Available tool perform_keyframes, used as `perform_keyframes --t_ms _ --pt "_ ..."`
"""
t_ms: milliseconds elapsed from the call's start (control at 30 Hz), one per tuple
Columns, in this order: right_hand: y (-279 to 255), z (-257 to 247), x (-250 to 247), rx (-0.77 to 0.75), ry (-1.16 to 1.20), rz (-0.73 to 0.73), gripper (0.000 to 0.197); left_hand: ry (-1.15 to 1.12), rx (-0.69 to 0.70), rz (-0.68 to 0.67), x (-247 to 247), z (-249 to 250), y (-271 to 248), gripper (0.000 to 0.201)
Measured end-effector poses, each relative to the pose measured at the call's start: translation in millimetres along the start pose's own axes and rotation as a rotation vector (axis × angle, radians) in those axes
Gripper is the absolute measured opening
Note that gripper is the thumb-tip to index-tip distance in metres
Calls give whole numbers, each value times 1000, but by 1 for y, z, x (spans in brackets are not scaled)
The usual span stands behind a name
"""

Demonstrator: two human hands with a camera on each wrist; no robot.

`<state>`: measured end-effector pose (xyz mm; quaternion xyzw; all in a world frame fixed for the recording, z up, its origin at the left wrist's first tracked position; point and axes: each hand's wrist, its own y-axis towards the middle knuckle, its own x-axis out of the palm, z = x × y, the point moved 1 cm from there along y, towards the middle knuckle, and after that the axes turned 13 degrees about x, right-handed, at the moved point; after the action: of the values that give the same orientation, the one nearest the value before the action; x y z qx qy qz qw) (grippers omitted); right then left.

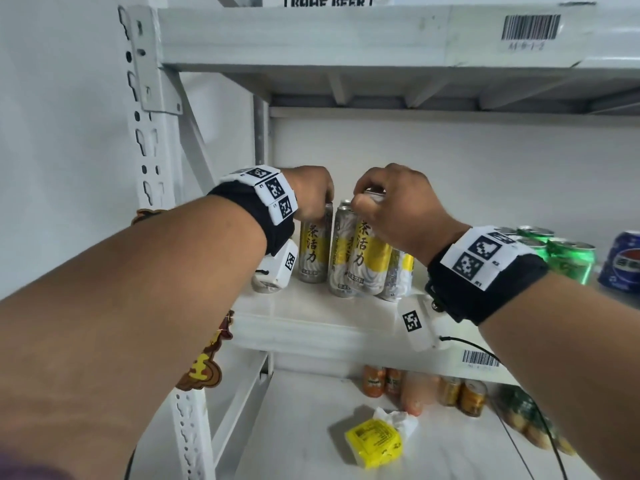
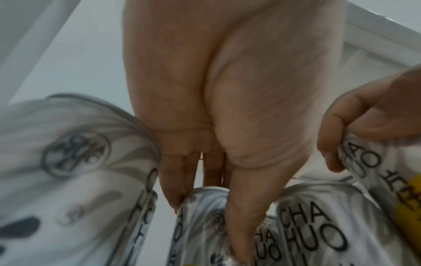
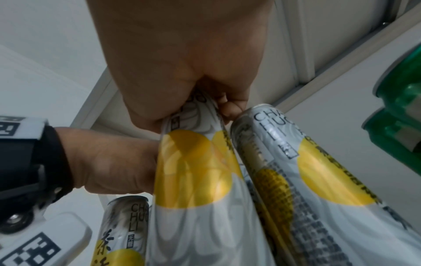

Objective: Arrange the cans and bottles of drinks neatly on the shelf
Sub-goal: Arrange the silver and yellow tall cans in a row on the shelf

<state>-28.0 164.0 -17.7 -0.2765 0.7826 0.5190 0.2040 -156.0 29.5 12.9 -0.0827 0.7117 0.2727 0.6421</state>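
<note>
Grip, head view: left hand (image 1: 311, 192) pinches the top of a tall white-and-yellow can (image 1: 313, 252) standing upright on the middle shelf (image 1: 311, 323); right hand (image 1: 391, 206) grasps the top of a second tall can (image 1: 369, 261), which tilts among others of its kind.
Head view, neighbours: green cans (image 1: 568, 258) and a blue can (image 1: 623, 261) stand further right on the same shelf; orange cans (image 1: 374, 381) and a yellow packet (image 1: 375, 441) lie on the shelf below.
Left wrist view: thumb and fingers (image 2: 173, 183) of the left hand (image 2: 227, 90) close round the rim of the can (image 2: 200, 225), a hold the head view hides behind the knuckles; a near can (image 2: 68, 171) looms blurred at left, and the right hand's fingers (image 2: 337, 135) show on their can (image 2: 373, 171).
Right wrist view: right hand (image 3: 182, 63) pinches the tilted can (image 3: 196, 180) at its top, touching a neighbouring can (image 3: 307, 180); the left hand (image 3: 109, 158) sits just beside; green cans (image 3: 398, 126) stand at right.
</note>
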Motion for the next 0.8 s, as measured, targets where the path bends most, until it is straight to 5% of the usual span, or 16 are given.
perform_keyframes --t_ms 267,433,633,800 --pt "-4 -6 1 -33 0 -39 17 -27 16 86 -12 1 -17 54" --pt "-6 -6 -12 -87 -19 -65 19 -170 91 161 -31 29 -45 43" --pt "-16 7 -52 -120 98 -45 18 -326 123 -3 -18 85 -59 38" --pt "-36 45 -95 -85 235 -77 25 -510 114 96 0 147 -43 31"
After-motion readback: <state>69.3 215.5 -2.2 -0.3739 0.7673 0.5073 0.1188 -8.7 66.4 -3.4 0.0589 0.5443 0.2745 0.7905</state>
